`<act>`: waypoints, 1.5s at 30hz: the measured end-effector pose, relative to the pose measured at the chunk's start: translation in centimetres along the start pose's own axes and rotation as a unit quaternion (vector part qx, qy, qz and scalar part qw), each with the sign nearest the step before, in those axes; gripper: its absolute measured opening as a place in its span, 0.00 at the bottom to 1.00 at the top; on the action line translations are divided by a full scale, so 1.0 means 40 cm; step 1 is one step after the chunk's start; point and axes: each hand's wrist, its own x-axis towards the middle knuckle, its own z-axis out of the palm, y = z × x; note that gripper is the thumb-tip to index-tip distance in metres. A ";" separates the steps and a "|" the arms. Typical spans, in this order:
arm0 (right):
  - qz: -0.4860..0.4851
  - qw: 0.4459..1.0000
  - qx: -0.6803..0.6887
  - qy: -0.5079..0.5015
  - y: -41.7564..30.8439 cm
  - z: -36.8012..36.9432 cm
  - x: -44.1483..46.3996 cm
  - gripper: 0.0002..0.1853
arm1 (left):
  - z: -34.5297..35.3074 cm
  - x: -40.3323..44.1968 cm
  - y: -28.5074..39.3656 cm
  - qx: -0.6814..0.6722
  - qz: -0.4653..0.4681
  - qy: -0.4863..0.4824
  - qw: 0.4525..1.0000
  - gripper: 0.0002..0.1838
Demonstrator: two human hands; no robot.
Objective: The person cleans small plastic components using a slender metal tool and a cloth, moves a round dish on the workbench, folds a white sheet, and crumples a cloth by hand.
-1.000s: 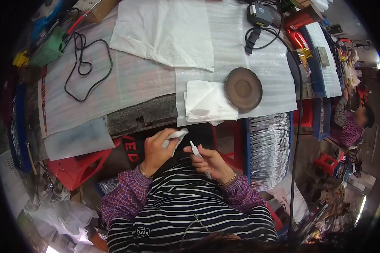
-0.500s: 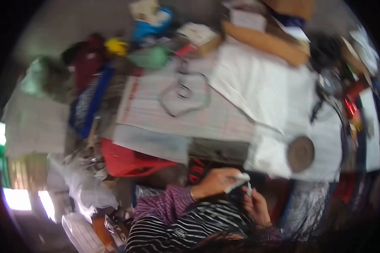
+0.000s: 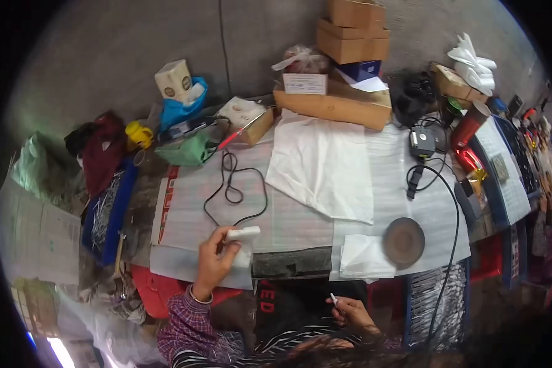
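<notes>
So we've got our left hand [image 3: 213, 264] up over the table edge, left of centre in the frame, pinching a white wad [image 3: 245, 233] between thumb and fingers. Can't tell if it's cloth or foam. Gripping it from one side leaves most of its face free, which is probably the point. Our right hand [image 3: 354, 314] is lower down, right of centre, fingers curled round a slim piece [image 3: 334, 299] with its pale tip poking out past them. We'd guess that hold keeps the tip exposed; the rest is mostly hidden, so no idea how tight the grip is.

The white sheets [image 3: 363, 256] and round brown dish [image 3: 403, 243] sit side by side at lower right, likely for easy reach. The black cable [image 3: 266, 195] lies loosely looped at centre left, apart from both, maybe just to stay out of the way.
</notes>
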 end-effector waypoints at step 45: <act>-0.042 0.990 -0.128 0.038 -0.004 -0.045 0.034 0.17 | 0.093 0.864 -0.108 0.538 0.328 -0.035 0.776 0.13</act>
